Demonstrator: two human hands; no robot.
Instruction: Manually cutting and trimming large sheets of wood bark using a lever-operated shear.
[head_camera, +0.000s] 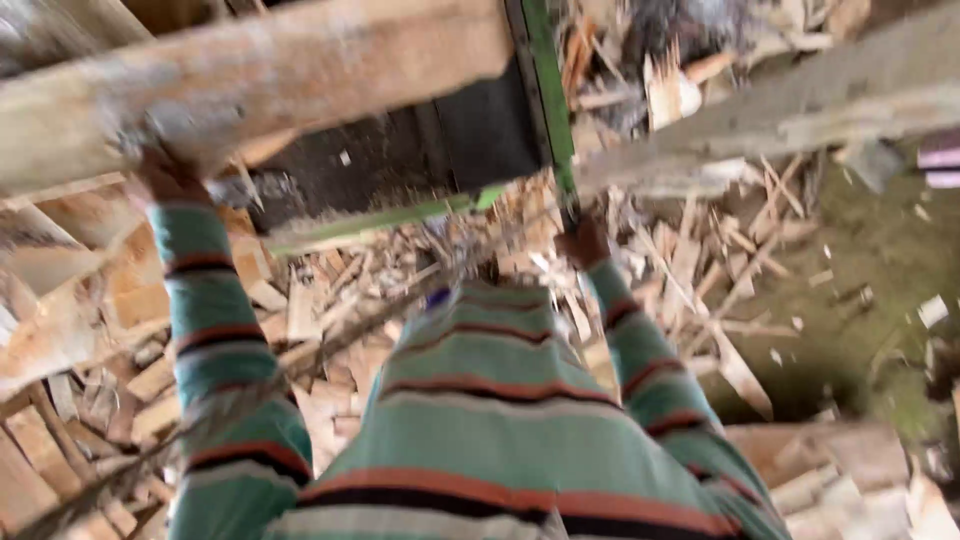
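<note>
The view is blurred by motion. My left hand (168, 178), in a green striped sleeve, is closed on the underside of a thick pale wooden beam (260, 85) that runs across the upper left. My right hand (585, 242) is fisted at the lower end of a thin green metal bar (548, 110), the edge of a dark panel with a green frame (400, 160). A long grey plank (800, 105) ends just above that hand; whether the hand touches it I cannot tell.
Several split wood offcuts and slats (690, 260) lie in a heap on the ground below. More boards are stacked at the left (60, 330) and lower right (850, 470). Bare dark green-brown ground (880, 270) shows at the right.
</note>
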